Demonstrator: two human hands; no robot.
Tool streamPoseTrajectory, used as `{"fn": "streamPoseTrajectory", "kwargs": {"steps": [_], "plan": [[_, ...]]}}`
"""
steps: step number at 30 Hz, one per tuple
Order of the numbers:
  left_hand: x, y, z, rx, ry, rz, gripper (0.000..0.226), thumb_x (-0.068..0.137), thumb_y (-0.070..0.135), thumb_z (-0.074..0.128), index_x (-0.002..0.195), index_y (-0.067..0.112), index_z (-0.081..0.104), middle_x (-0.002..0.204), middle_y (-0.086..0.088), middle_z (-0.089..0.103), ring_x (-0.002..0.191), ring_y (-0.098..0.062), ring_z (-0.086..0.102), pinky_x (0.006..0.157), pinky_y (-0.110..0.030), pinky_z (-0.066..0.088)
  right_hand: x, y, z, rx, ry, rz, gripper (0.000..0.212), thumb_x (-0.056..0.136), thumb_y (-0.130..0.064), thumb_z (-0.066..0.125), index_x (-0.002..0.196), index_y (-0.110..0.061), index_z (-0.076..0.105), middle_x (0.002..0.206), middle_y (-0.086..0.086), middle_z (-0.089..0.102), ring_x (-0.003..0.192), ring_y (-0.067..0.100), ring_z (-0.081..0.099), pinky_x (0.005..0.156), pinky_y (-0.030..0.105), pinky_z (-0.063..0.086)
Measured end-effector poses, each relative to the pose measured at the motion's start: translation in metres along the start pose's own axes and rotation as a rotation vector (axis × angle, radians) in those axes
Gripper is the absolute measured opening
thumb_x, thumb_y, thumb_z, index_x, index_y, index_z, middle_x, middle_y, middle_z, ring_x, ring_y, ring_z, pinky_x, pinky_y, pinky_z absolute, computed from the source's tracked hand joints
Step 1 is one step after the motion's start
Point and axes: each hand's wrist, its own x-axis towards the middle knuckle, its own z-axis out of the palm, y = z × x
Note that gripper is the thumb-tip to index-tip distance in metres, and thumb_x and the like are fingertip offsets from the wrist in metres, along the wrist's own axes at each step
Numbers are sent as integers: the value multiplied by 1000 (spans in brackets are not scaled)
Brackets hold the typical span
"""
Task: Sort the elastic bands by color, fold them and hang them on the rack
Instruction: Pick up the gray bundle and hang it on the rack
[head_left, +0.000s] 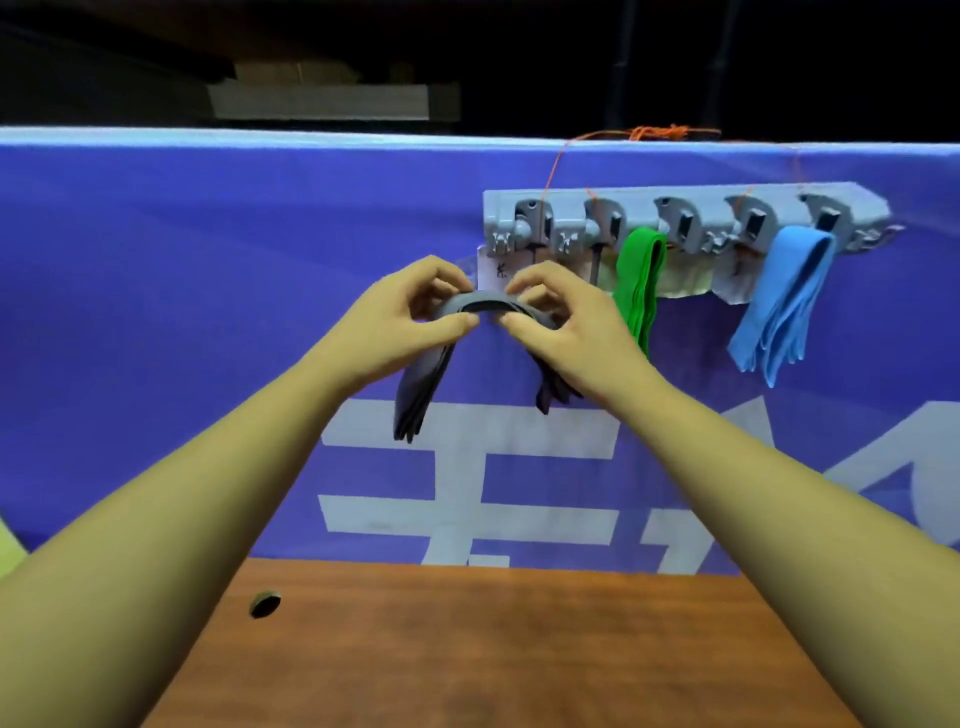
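A bundle of dark grey elastic bands (415, 395) is folded over and held up between both hands, its two ends hanging down. My left hand (410, 317) pinches the fold on the left, and my right hand (561, 322) pinches it on the right. The fold sits just below the left end of the grey rack (691, 208) fixed to the blue wall. Folded green bands (641, 280) hang from a middle hook. Folded light blue bands (779, 301) hang from a hook near the right end.
A blue banner (208, 312) with large white characters covers the wall behind the rack. An orange string (654, 132) ties the rack over the banner's top edge. A brown wooden tabletop (493, 649) with a round cable hole (265, 604) lies below my arms.
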Motion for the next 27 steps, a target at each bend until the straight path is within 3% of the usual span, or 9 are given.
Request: {"fn": "streamPoseTrajectory", "kwargs": {"steps": [3, 7, 11, 13, 22, 27], "plan": [[22, 9, -4, -5, 46, 16, 23, 84, 30, 70, 104, 22, 63, 98, 0, 71, 89, -18, 66, 86, -39, 52, 20, -6, -10, -18, 42, -35, 13, 82, -31, 69, 94, -28, 66, 82, -3, 70, 76, 11, 64, 72, 29, 51], [47, 15, 8, -10, 68, 35, 22, 85, 28, 71, 104, 19, 65, 99, -7, 72, 97, -27, 67, 92, -47, 53, 35, -3, -28, -57, 139, -14, 10, 82, -28, 67, 91, -29, 68, 80, -6, 71, 81, 13, 67, 78, 34, 54], [70, 24, 30, -34, 81, 51, 23, 84, 33, 72, 104, 22, 67, 98, 3, 74, 91, -12, 70, 82, -36, 57, 38, 5, -51, -93, 216, -4, 8, 86, -25, 67, 93, -29, 68, 81, -8, 72, 79, 8, 67, 74, 27, 51], [82, 27, 40, -67, 95, 56, 26, 82, 36, 72, 104, 22, 68, 98, 5, 74, 93, -10, 71, 85, -35, 57, 40, 9, -62, -116, 243, 4, 7, 87, -26, 66, 91, -31, 68, 78, -11, 71, 77, 5, 66, 73, 24, 50], [115, 16, 67, -45, 151, 27, 22, 87, 33, 69, 105, 21, 69, 99, 6, 73, 95, -6, 68, 79, -16, 51, 48, 24, -68, -470, 300, 53, 21, 91, -39, 53, 103, -28, 67, 85, -6, 69, 79, 19, 63, 75, 42, 53], [116, 14, 70, -63, 169, 50, 25, 87, 32, 70, 108, 20, 68, 102, 6, 72, 99, -6, 67, 89, -21, 51, 49, 23, -68, -503, 316, 52, 22, 92, -40, 50, 105, -31, 65, 85, -7, 68, 80, 21, 63, 74, 43, 53]]}}
